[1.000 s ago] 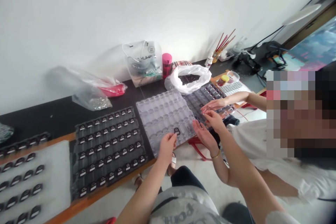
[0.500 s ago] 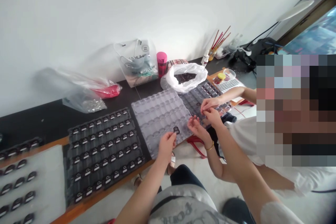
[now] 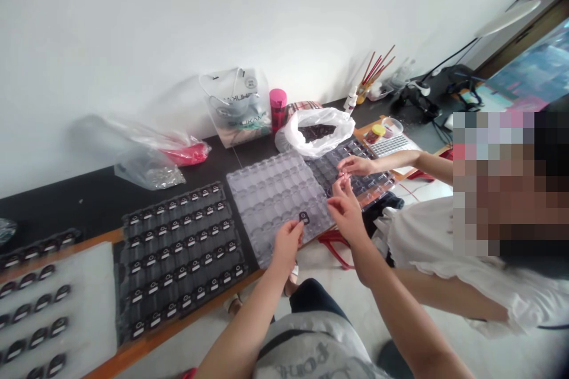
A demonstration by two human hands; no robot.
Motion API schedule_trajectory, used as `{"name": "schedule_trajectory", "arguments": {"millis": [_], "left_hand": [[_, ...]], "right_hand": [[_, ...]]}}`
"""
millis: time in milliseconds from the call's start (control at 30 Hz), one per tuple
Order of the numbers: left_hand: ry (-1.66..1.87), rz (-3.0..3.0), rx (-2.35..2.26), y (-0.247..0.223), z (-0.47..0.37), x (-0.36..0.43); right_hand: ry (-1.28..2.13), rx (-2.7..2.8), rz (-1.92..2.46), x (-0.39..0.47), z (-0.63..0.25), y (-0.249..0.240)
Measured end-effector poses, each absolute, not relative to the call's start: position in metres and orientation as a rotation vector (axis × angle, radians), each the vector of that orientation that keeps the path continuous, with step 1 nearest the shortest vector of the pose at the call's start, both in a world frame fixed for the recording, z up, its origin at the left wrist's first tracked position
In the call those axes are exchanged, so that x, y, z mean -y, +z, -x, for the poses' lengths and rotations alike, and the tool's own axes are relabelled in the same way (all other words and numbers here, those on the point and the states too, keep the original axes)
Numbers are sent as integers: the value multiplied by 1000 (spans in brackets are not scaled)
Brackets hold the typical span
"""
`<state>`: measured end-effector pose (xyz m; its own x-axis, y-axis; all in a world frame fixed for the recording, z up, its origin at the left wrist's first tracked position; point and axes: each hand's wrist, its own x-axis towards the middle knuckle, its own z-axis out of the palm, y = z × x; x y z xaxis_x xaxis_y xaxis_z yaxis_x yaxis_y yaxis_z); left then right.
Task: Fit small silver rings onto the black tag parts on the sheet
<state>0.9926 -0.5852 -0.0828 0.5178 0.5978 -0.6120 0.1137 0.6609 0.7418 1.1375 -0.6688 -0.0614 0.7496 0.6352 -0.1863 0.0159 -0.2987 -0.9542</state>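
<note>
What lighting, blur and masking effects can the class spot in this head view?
Head view: a soft shadow on the wall behind the clear bag; darkening at the top right corner; black pieces near the left edge look blurred; coarse squares mask part of the co-worker.

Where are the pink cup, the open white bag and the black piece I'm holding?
Pink cup (image 3: 278,96): head view, its lid.
White bag (image 3: 292,132): head view, left rim.
Black piece (image 3: 304,216): head view, its middle.

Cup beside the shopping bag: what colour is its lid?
The lid is pink, clearest in the head view.
</note>
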Motion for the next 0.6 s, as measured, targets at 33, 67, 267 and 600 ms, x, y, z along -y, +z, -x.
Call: {"name": "schedule_trajectory", "arguments": {"millis": [33, 67, 267, 600], "left_hand": [[333, -828, -998, -83, -993, 585], [334, -832, -991, -84, -994, 586], [332, -832, -975, -80, -994, 588], [315, -832, -986, -90, -992, 592]], "right_hand": [[708, 519, 1766, 670, -1126, -61], [772, 519, 1726, 671, -1116, -62], [1050, 318, 1489, 670, -1087, -76], [1001, 110, 1420, 665, -1082, -96]]}}
